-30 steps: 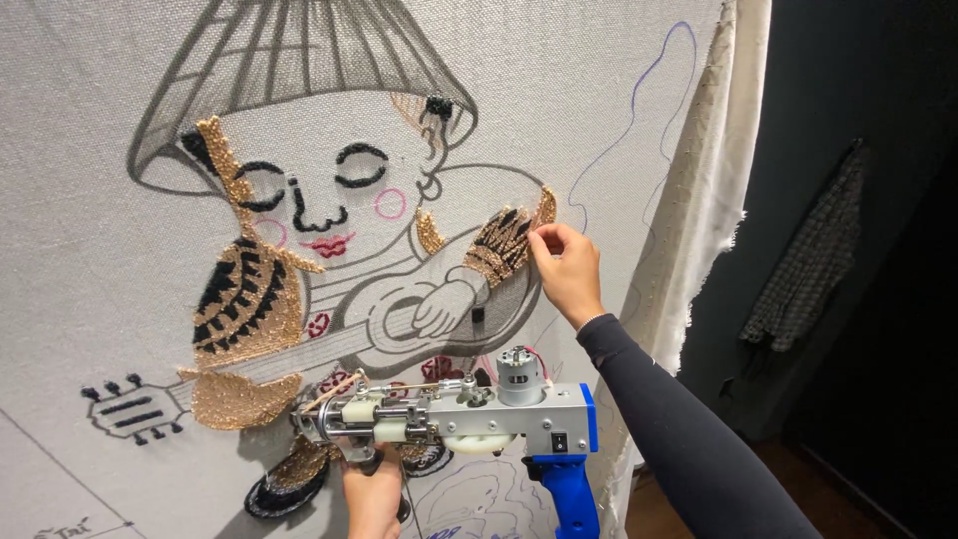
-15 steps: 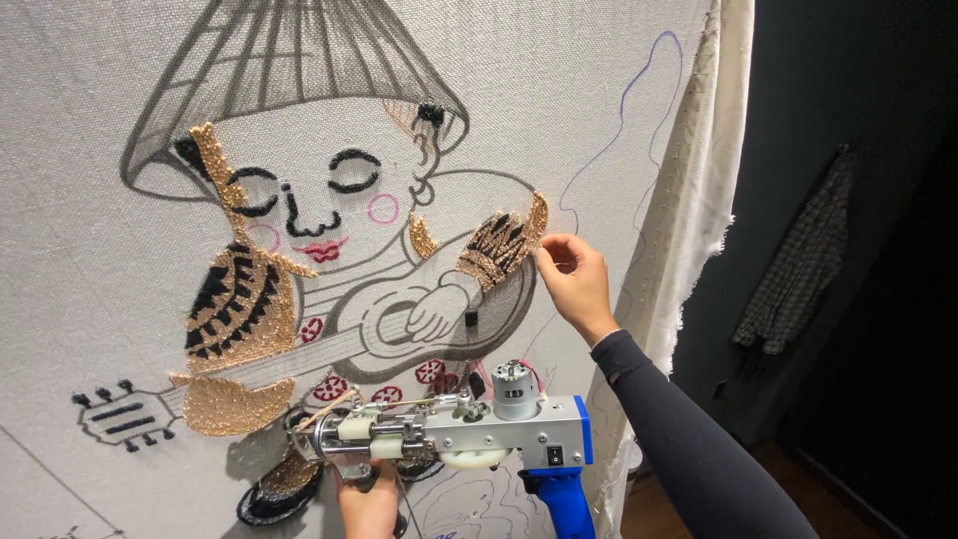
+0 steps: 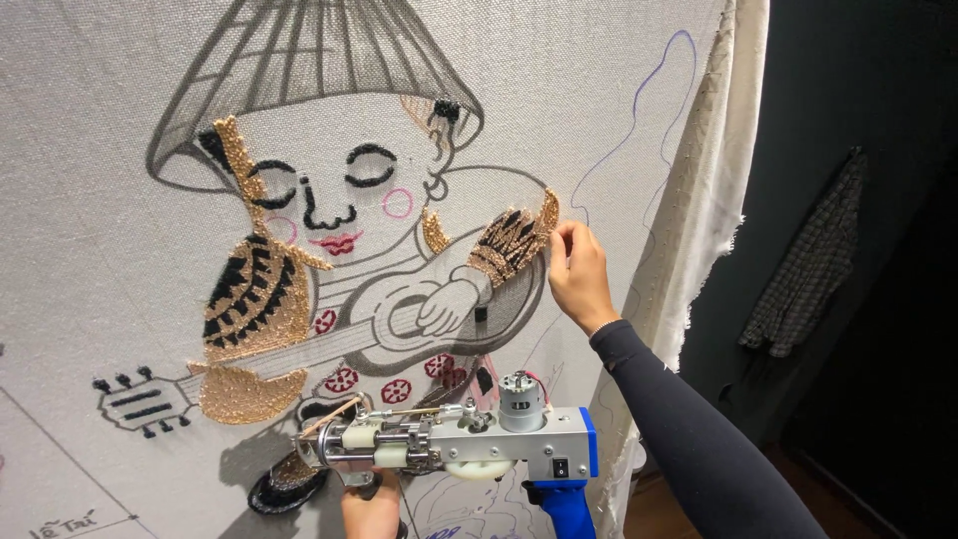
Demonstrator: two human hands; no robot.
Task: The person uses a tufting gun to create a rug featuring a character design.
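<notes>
A stretched white cloth (image 3: 90,250) carries a drawn figure with a cone hat and a guitar, partly filled with gold, black and red tufts. My right hand (image 3: 577,271) is raised to the cloth, fingertips pinched at the edge of the gold and black tufted sleeve (image 3: 511,243). Low in the frame my left hand (image 3: 371,509) grips the front handle of a silver and blue tufting gun (image 3: 459,449), held level with its needle end pointing left, close to the cloth.
The cloth's frayed right edge (image 3: 714,200) hangs over a frame. Beyond it is a dark wall with a checked garment (image 3: 808,269) hanging. A wooden floor (image 3: 659,504) shows at the bottom right.
My right hand has slid from the tufted sleeve to its right edge. The view has tilted, so the tufting gun sits lower in frame.
</notes>
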